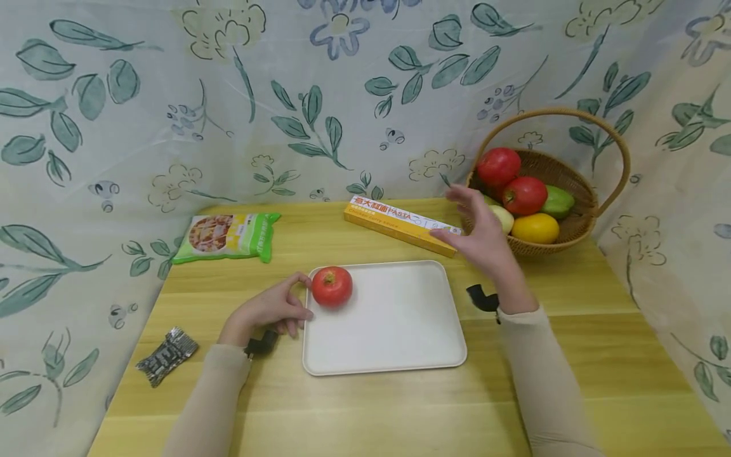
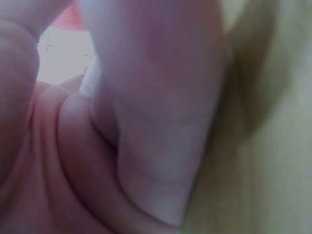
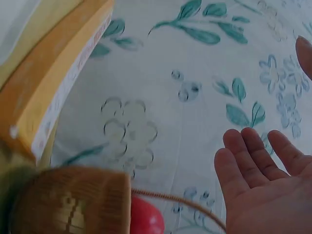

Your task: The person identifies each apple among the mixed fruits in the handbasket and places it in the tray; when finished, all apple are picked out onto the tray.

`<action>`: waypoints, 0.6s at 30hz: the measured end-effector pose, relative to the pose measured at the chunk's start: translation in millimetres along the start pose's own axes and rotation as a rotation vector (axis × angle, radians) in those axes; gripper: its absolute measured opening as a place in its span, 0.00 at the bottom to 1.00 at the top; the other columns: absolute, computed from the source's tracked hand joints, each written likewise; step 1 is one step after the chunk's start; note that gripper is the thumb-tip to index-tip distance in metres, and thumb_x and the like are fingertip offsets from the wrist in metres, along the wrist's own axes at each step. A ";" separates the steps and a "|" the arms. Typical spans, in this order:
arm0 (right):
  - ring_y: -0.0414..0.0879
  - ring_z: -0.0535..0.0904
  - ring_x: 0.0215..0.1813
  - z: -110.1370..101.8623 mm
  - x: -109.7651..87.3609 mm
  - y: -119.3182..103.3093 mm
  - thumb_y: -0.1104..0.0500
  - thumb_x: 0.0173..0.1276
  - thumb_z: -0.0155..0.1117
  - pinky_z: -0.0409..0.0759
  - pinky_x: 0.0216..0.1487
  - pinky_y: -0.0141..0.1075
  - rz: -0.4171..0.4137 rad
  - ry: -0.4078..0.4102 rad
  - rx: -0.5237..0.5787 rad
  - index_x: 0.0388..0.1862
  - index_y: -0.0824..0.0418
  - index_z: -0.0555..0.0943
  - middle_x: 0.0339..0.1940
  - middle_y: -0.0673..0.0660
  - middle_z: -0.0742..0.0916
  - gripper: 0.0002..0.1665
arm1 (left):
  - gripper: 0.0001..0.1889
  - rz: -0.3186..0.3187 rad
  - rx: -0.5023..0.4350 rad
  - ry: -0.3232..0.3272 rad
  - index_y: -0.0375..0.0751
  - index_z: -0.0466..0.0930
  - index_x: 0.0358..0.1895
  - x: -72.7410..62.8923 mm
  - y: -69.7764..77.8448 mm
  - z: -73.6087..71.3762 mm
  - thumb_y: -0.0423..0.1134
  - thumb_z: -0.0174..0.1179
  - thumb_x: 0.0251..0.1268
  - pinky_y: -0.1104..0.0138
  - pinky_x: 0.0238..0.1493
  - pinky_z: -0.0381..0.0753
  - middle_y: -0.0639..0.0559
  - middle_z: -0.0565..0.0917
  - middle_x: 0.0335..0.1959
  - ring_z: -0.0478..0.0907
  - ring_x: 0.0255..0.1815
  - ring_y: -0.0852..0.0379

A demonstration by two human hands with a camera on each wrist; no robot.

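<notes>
Sleeved arms reach in over a yellowish wooden table [image 1: 382, 412], its grain showing between the tray's near rim and the bottom of the head view. The left hand [image 1: 274, 306] meets the left rim of a white rectangular tray [image 1: 394, 324], fingers bent; whether it grips the rim cannot be told. Beside its fingertips, a red fruit [image 1: 332, 287] sits in the tray's far left corner — the tray floor stretches open to the right and toward the near rim. A dark, crinkled packet [image 1: 167, 357] lies left of the left hand, near the table's slanting left edge.

Farther back, the right hand [image 1: 482, 235] holds nothing, thumb and fingers spread apart, in front of the wicker basket [image 1: 551, 166] and by the right end of a yellow pasta box [image 1: 394, 228]. Wood separates box from tray. A green bag [image 1: 225, 237] lies at the far left. The basket — arched handle upright — carries red fruits [image 1: 499, 167], a yellow fruit [image 1: 535, 228] and a green one [image 1: 558, 202]. Floral cloth [image 1: 342, 89] backs the table and flanks it on both sides.
</notes>
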State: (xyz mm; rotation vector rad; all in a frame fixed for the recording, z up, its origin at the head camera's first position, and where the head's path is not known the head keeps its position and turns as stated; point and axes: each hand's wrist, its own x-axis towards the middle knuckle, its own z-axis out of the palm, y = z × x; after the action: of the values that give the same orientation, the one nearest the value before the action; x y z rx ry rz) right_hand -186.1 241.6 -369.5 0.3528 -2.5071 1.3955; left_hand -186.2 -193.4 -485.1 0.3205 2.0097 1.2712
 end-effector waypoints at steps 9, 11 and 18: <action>0.59 0.62 0.85 -91.3 -1.6 41.9 0.51 0.67 0.79 0.60 0.85 0.56 0.224 0.187 -0.149 0.86 0.51 0.58 0.86 0.56 0.67 0.55 | 0.33 -0.005 -0.010 -0.011 0.50 0.61 0.68 -1.5 2.2 -0.3 0.40 0.73 0.68 0.69 0.19 0.76 0.48 0.87 0.25 0.83 0.17 0.56; 0.57 0.60 0.86 -104.8 3.1 50.0 0.48 0.69 0.78 0.57 0.87 0.53 0.262 0.217 -0.155 0.87 0.49 0.57 0.87 0.55 0.65 0.55 | 0.33 -0.009 -0.010 -0.011 0.51 0.61 0.68 -1.0 2.8 -0.4 0.40 0.74 0.68 0.69 0.19 0.76 0.49 0.87 0.25 0.84 0.17 0.56; 0.50 0.50 0.90 -137.4 26.7 65.4 0.40 0.72 0.71 0.48 0.90 0.45 0.376 0.223 -0.114 0.88 0.45 0.50 0.90 0.48 0.58 0.56 | 0.33 -0.019 -0.005 -0.006 0.51 0.61 0.68 -0.2 1.9 -0.4 0.41 0.74 0.68 0.69 0.19 0.76 0.48 0.87 0.25 0.83 0.17 0.56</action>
State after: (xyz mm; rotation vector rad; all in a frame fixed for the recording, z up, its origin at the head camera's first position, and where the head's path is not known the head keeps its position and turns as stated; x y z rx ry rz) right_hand -219.0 390.1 -342.5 -0.2961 -2.5341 1.3188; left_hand -186.7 -192.9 -483.3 0.3021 1.9993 1.2617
